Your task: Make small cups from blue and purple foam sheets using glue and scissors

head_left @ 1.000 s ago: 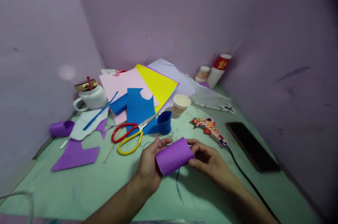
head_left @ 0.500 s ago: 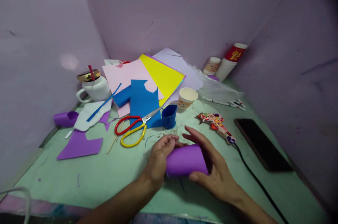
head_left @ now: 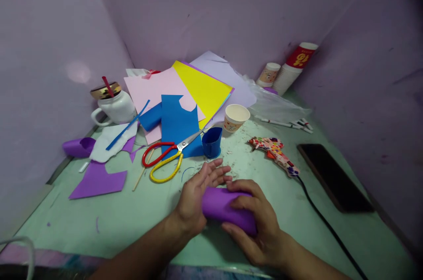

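Note:
A purple foam sheet rolled into a tube (head_left: pixel 216 204) lies on its side between my hands, low over the near middle of the table. My right hand (head_left: pixel 259 222) is wrapped round its right end, thumb below and fingers on top. Against its left end rests the palm of my left hand (head_left: pixel 196 196), with the fingers stretched out behind the roll. Just beyond my fingers stands a small blue foam cup shape (head_left: pixel 212 143). Scissors with one red and one yellow handle (head_left: pixel 167 161) lie open to the left of it, their tips beside the blue foam sheet (head_left: pixel 180 123).
A paper cup (head_left: pixel 236 118) stands behind the blue shape. At right lie a patterned glue gun (head_left: pixel 276 154) with a black cord and a phone (head_left: pixel 333 178). Purple scraps (head_left: pixel 99 181), a white mug (head_left: pixel 117 106), coloured sheets (head_left: pixel 205 88) and stacked cups (head_left: pixel 291 73) line the sides and back.
My right hand has closed round the roll's right end, its fingers now over the top. My left hand has opened, its fingers straightening away from the roll. The view has shifted slightly.

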The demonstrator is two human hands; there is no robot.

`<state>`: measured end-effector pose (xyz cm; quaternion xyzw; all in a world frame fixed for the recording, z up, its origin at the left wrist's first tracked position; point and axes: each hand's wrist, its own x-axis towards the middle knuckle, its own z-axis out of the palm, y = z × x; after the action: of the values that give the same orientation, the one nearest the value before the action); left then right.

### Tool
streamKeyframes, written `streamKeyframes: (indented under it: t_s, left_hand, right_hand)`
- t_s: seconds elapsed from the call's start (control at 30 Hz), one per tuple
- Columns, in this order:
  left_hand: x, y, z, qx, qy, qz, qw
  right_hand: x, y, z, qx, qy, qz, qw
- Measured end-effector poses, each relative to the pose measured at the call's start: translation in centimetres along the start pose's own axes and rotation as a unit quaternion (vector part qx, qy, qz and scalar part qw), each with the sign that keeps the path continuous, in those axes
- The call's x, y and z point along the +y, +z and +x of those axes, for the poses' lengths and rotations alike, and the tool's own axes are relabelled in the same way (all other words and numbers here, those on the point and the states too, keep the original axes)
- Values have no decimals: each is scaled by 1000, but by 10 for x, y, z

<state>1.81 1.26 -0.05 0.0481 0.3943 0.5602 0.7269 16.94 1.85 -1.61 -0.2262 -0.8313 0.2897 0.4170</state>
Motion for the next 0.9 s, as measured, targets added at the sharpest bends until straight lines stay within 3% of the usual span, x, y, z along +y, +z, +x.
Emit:
streamKeyframes:
  t_s: [0.37,0.43,0.5,0.57,0.63,0.83,0.9]
  left_hand:
    - [-3,2,1,-1,15,25,1000]
    - [-2,-1,-1,-5,83,89,993]
    - [3,-6,-1,14,193,177,965]
    - [10,-12,0,66,280,241,927]
    - [18,-17,3,121,314,259,906]
    - [23,-18,12,161,266,270,911]
    - [21,-19,12,165,256,276,912]
  right_hand:
    - [-4,-3,12,4,-60,-15,998]
    - [-3,-15,15,-6,-65,-39,997]
    - [2,-31,19,2,-44,-109,993]
    - [10,-47,23,31,0,-199,980]
    - [20,-58,28,46,37,-255,965]
    - [32,-62,44,-104,107,-265,953]
    - [29,-66,45,-105,105,-233,961]
